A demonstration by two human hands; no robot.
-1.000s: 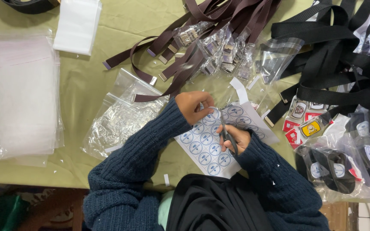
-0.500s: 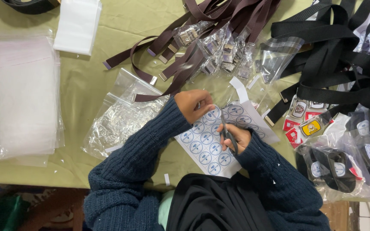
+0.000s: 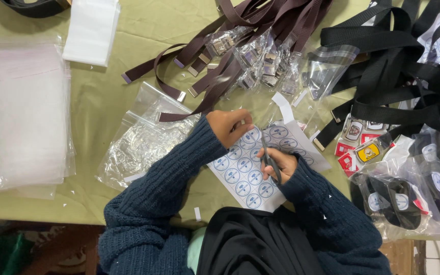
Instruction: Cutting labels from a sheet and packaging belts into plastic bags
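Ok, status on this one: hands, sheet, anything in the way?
Left hand pinching sticker sheet. Right hand working scissors into it. Nothing blocking.

Brown straps [image 3: 240, 46] lay tangled at top centre, black straps [image 3: 398, 61] at the right. Clear bag stack [image 3: 21, 112] sat at the left, white packet [image 3: 91, 31] above it, bagged buckles [image 3: 260, 61] among the brown straps.
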